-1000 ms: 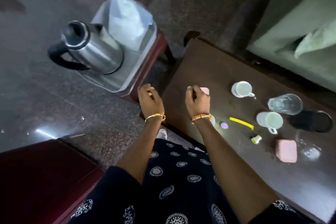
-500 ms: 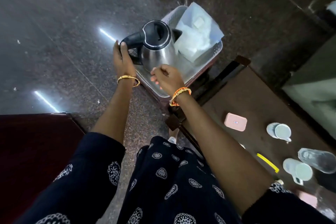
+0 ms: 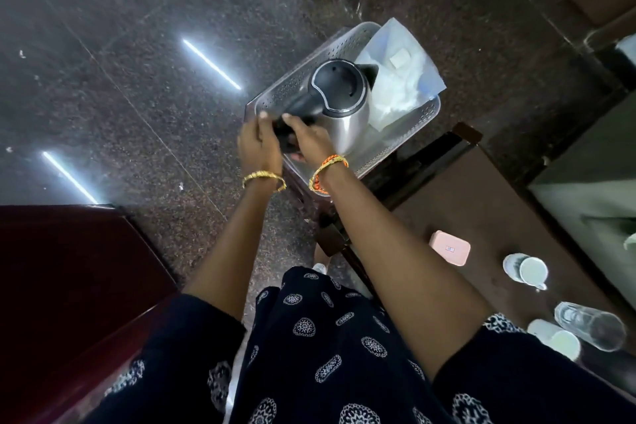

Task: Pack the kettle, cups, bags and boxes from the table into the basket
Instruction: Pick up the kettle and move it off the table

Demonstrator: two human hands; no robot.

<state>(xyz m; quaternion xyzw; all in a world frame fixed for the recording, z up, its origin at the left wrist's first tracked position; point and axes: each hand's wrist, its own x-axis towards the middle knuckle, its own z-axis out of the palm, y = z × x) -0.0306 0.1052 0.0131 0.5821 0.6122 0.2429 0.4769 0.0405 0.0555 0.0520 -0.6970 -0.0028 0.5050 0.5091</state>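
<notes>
A steel kettle (image 3: 347, 113) with a black lid and handle stands inside the perforated grey basket (image 3: 292, 83), next to a clear plastic bag (image 3: 402, 79). My left hand (image 3: 256, 144) and my right hand (image 3: 308, 141) both grip the kettle's black handle at the basket's near left side. On the brown table (image 3: 481, 210) lie a pink box (image 3: 450, 248), two white cups (image 3: 528, 270) (image 3: 559, 341) and a clear glass (image 3: 592, 325) on its side.
The basket rests on a small dark red stool (image 3: 309, 196) beside the table. A dark red surface (image 3: 62, 279) is at the lower left. Speckled stone floor (image 3: 120, 62) spreads around. A grey-green sofa (image 3: 592, 189) is at the right.
My hands left the table and reached to the kettle in the basket. My right hand went from the kettle's body to its handle, joining the left. The view swung left.
</notes>
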